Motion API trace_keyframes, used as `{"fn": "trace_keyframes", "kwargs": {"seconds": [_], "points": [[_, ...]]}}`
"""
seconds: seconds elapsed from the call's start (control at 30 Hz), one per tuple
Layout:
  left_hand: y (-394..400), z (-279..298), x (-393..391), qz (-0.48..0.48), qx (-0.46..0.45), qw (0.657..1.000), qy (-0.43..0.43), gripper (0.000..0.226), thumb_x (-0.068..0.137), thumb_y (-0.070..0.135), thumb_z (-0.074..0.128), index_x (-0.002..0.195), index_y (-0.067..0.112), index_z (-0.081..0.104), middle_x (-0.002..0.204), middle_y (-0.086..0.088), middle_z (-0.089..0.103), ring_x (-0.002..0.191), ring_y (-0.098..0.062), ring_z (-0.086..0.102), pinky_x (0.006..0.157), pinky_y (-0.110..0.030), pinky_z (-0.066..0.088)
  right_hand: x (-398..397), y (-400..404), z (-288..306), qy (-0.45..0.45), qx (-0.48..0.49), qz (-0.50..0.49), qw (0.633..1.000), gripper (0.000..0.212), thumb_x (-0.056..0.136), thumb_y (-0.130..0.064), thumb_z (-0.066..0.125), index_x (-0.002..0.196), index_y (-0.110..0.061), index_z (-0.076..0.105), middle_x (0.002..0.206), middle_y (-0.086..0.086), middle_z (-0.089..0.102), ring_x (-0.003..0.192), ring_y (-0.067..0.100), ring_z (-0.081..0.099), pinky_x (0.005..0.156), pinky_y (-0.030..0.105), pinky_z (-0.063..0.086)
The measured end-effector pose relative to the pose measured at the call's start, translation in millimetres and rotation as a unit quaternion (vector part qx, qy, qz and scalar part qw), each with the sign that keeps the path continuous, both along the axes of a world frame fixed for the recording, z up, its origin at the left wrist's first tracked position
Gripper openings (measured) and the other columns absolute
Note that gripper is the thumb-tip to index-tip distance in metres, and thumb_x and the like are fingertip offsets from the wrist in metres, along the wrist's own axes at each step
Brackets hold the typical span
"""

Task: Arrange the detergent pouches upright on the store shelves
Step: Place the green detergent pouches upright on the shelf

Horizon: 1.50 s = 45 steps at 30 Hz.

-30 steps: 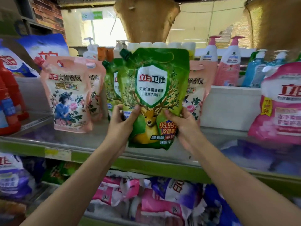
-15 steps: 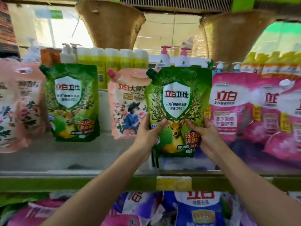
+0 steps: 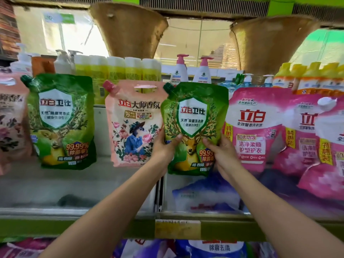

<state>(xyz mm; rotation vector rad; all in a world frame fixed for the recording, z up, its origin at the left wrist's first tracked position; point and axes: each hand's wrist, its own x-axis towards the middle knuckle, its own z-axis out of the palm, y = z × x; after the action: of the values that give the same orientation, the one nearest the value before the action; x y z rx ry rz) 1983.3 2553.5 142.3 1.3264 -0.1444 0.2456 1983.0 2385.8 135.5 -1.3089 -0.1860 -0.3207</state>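
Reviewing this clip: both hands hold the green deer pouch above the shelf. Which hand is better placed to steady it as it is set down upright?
Probably the left hand: it grips the green deer pouch at mid-height on its edge, beside the peach pouch. The right hand holds lower, near the bottom corner, so it would likely need to clear out first.

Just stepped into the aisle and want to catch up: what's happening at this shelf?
A person is stocking detergent pouches. Both hands, left and right, grip a green pouch by its lower sides, holding it upright above the shelf, between a peach pouch and a pink pouch. Its bottom edge looks clear of the shelf floor, so it is not yet set down. Another green pouch stands upright further left. A blue pouch lies flat beneath the held one.
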Motion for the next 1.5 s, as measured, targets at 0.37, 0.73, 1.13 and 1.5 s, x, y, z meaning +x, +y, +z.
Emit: {"fn": "trace_keyframes", "kwargs": {"seconds": [0.37,0.73,1.13,1.5], "points": [[-20.6,9.2,19.7,0.087,0.088,0.992,-0.038,0.062,0.089,0.025,0.069,0.144,0.027,0.041,0.138,-0.001,0.055,0.122,-0.024,0.053,0.105,-0.047,0.043,23.2,4.7,-1.4,0.016,-0.064,-0.076,0.995,0.042,0.093,-0.023,0.065,0.134,-0.025,0.052,0.121,-0.003,0.070,0.109,0.020,0.068,0.094,0.050,0.055],[-20.2,17.7,1.1,0.214,0.224,0.944,-0.109,0.051,0.085,0.020,0.073,0.130,0.009,0.053,0.120,-0.006,0.065,0.112,-0.021,0.060,0.101,-0.038,0.049,13.6,-1.9,26.4,0.077,-0.412,-0.268,0.867,0.046,0.085,-0.052,0.069,0.068,-0.015,0.046,0.063,-0.001,0.053,0.061,0.022,0.056,0.047,0.027,0.035],[70.2,22.0,-41.6,0.290,0.126,0.938,-0.144,0.023,0.086,0.018,0.073,0.106,0.012,0.065,0.093,0.003,0.068,0.085,-0.005,0.064,0.077,-0.011,0.051,-39.7,64.4,32.6,-0.140,-0.285,-0.200,0.927,0.025,0.088,-0.031,0.072,0.083,-0.027,0.048,0.079,-0.010,0.057,0.069,0.000,0.055,0.053,0.008,0.040],[276.1,3.9,-51.3,0.411,0.152,0.899,-0.002,0.045,0.087,0.034,0.071,0.121,0.015,0.048,0.115,-0.004,0.056,0.106,-0.020,0.055,0.081,-0.028,0.046,-9.6,270.5,20.6,-0.003,-0.234,0.092,0.968,0.041,0.092,-0.025,0.069,0.125,-0.007,0.054,0.118,0.010,0.063,0.109,0.024,0.060,0.099,0.043,0.050]]}}
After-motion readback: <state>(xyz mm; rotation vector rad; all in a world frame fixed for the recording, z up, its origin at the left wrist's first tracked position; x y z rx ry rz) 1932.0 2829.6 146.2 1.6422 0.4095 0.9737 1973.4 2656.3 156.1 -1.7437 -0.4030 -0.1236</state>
